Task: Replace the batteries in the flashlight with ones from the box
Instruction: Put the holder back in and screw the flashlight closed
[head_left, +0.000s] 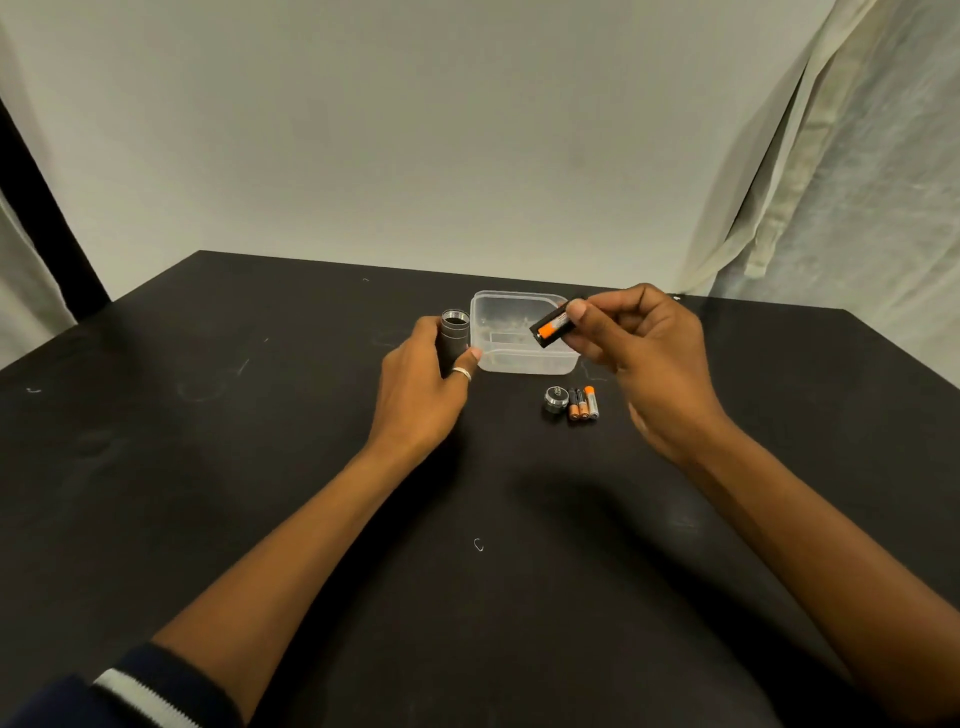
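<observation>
Black flashlight (454, 340) gripped upright by left hand (421, 387); right hand (644, 348) pinches, seemingly, battery holder (555, 327).

Black table (260, 467), scuffed. On it: clear plastic box (524, 364), flashlight body (454, 340) standing upright, metal end cap (555, 399), 3 batteries (584, 403) lying side by side.

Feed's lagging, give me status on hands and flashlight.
Left hand grips upright open dark flashlight tube. Right hand holds black-orange battery holder over clear plastic box. Path clear.
</observation>
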